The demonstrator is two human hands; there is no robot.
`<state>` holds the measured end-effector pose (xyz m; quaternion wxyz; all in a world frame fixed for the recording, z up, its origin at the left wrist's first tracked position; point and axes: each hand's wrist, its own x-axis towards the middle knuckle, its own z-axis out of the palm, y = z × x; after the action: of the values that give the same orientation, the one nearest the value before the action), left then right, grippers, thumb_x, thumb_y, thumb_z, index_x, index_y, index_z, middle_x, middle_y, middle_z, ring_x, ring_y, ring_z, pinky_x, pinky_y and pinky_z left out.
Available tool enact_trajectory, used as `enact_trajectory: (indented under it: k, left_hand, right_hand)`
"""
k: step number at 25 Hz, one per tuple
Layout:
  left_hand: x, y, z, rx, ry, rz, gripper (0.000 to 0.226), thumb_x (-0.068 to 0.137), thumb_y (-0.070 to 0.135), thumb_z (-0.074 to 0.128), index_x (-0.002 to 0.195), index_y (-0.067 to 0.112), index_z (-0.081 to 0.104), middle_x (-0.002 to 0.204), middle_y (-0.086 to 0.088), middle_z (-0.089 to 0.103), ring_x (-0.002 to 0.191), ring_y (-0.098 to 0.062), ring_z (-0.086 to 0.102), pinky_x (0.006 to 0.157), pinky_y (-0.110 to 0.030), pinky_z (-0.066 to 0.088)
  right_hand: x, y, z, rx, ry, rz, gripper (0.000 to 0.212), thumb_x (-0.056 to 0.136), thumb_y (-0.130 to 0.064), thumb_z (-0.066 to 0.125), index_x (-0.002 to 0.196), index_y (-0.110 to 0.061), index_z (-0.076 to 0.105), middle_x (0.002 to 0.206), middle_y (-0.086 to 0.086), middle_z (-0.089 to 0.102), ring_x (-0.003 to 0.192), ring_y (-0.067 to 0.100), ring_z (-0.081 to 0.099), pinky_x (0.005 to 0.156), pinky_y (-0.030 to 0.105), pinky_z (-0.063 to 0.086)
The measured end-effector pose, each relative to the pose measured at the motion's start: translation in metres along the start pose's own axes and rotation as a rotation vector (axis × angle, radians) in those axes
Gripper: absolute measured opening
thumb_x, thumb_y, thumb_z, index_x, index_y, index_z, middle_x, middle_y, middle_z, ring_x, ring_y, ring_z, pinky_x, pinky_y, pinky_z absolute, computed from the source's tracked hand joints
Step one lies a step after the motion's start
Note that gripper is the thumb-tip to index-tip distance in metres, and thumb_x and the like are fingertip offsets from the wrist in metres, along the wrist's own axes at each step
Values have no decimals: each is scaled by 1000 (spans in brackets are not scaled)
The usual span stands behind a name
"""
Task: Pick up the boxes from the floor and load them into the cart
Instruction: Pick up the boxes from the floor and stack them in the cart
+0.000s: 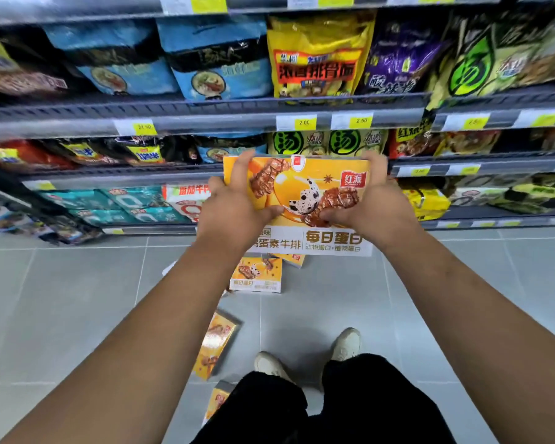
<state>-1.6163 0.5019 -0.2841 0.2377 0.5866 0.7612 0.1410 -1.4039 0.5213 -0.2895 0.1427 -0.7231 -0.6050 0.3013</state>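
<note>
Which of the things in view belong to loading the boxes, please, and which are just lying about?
Job: held orange box, left hand, right hand; floor box near shelf, tilted floor box, floor box by knee.
Not job: noodle packets, price tags.

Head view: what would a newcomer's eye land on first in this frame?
First, the large orange-and-white cardboard box held up at centre, gripped at its sides by the left hand and right hand. Below it, matching orange boxes lie scattered on the grey tiled floor, one tilted near the pale shoes. Behind, grey shelves packed with bright snack bags fill the top; no cart shows.
</note>
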Motion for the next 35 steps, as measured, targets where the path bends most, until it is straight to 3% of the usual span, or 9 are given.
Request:
enact_trajectory:
  k: [3, 7, 15, 23, 29, 32, 35]
  left_hand:
    - [-1, 34, -36, -7, 46, 92, 94, 75, 54, 74, 143, 51, 9, 128, -13, 36, 99, -38, 58, 80, -40, 48]
    - [-5, 106, -79, -23, 80, 240, 96, 76, 53, 73, 145, 47, 6, 132, -15, 35, 103, -41, 57, 87, -46, 49]
    - [-20, 278, -96, -74, 94, 513, 99, 74, 54, 75, 145, 45, 8, 130, -17, 39, 104, -41, 56, 87, -42, 45]
    - [-50, 469, -37, -123, 78, 690, 99, 71, 54, 77, 145, 42, 13, 130, -18, 41, 103, -40, 57, 80, -34, 39]
    - [-65, 605, 35, -148, -6, 827, 99, 69, 55, 78, 145, 41, 15, 132, -19, 43, 110, -38, 55, 88, -38, 42]
    - [-58, 669, 75, -137, -51, 898, 99, 69, 54, 79, 144, 42, 16, 129, -18, 45, 109, -36, 55, 84, -34, 40]
    - [-45, 729, 116, -106, -94, 978, 100, 68, 56, 78, 144, 43, 15, 130, -18, 44, 109, -38, 55, 90, -40, 45]
  right_hand:
    - [-12, -22, -45, 27, 92, -25, 106, 58, -46, 88, 137, -33, 20, 117, 14, 53, 94, 30, 59, 80, 36, 48]
    - [-32, -36, -128, 44, 242, -32, 104, 58, -48, 88, 135, -33, 20, 115, 12, 55, 95, 31, 60, 83, 42, 51]
    - [-66, 14, -289, 38, 486, -2, 99, 64, -45, 86, 137, -31, 20, 106, 10, 59, 86, 30, 59, 68, 38, 48]
    - [-77, 131, -437, 20, 649, 38, 101, 63, -46, 86, 138, -31, 19, 107, 9, 59, 88, 30, 60, 75, 40, 52]
    - [-80, 232, -528, 4, 748, 182, 104, 60, -47, 87, 139, -28, 23, 108, 10, 61, 90, 31, 60, 75, 39, 50]
    - [-66, 284, -561, 36, 799, 276, 103, 58, -47, 88, 137, -31, 23, 110, 8, 61, 91, 30, 61, 78, 41, 52]
    - [-48, 331, -588, 61, 852, 364, 102, 58, -45, 88, 136, -32, 24, 105, 0, 57, 86, 24, 56, 73, 35, 46]
